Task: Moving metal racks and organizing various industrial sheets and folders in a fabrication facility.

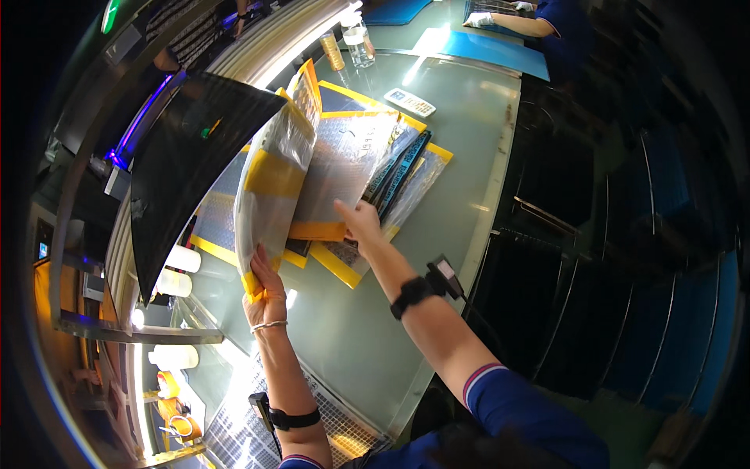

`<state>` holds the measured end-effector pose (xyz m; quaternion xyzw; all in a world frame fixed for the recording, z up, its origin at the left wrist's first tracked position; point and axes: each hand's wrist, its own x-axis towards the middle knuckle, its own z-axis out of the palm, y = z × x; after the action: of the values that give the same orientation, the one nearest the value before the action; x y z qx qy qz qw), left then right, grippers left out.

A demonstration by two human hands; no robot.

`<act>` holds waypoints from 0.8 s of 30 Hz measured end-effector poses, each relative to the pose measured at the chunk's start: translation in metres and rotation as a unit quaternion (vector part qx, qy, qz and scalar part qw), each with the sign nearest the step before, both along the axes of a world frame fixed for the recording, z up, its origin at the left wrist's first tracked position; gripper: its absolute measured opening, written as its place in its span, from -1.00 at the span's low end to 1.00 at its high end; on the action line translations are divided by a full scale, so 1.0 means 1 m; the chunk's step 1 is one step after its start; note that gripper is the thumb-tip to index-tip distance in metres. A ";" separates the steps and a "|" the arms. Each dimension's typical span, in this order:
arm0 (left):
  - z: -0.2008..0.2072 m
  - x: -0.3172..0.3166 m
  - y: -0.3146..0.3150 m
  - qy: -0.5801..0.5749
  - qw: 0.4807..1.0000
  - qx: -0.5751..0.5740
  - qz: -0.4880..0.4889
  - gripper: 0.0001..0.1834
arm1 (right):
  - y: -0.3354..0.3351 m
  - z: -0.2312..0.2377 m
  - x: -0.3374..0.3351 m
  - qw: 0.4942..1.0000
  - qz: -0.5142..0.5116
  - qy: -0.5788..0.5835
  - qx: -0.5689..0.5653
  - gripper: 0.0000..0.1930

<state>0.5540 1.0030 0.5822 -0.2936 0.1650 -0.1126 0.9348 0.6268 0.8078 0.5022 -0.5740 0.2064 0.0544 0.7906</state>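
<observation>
Yellow-edged sheet [273, 203]: tilts, clamped in fingers of left hand [268, 297], likely for support, beside flatter sheet [342, 160] pinched in right hand [364, 225].

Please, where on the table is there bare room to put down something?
Two patches of the table look bare: right of the yellow-edged pile, up to the table's right edge; and between the left forearm and right forearm, above the grid sheet. The middle is crowded by the pile.
</observation>
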 end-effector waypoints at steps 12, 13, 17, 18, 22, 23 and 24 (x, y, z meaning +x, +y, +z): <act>-0.019 -0.030 0.021 -0.002 0.989 0.142 0.038 -0.53 | -0.043 -0.010 -0.104 0.979 -0.121 -0.122 0.110 -0.71; -0.025 -0.033 0.024 -0.008 0.978 0.205 0.030 -0.54 | -0.067 -0.019 -0.136 0.974 -0.123 -0.133 0.134 -0.73; -0.055 -0.056 0.031 -0.101 0.909 0.404 -0.021 -0.64 | -0.173 0.007 -0.248 0.979 -0.196 -0.015 0.052 -0.81; -0.045 -0.063 0.011 -0.070 0.852 0.518 -0.041 -0.67 | -0.203 0.027 -0.271 0.976 -0.218 -0.003 -0.014 -0.83; -0.060 -0.076 0.018 -0.115 0.668 0.724 -0.129 -0.61 | -0.323 0.089 -0.372 0.964 -0.166 0.031 -0.204 -0.85; -0.059 -0.079 0.014 -0.116 0.648 0.735 -0.161 -0.59 | -0.333 0.122 -0.391 0.935 -0.181 0.012 -0.306 -0.85; -0.072 -0.081 0.024 -0.107 0.638 0.746 -0.162 -0.60 | -0.357 0.139 -0.422 0.924 -0.215 0.024 -0.314 -0.83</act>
<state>0.4725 1.0274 0.5101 0.5486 0.1370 -0.1313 0.8143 0.2044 0.4509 0.6415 -0.7333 0.3504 -0.1708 0.5571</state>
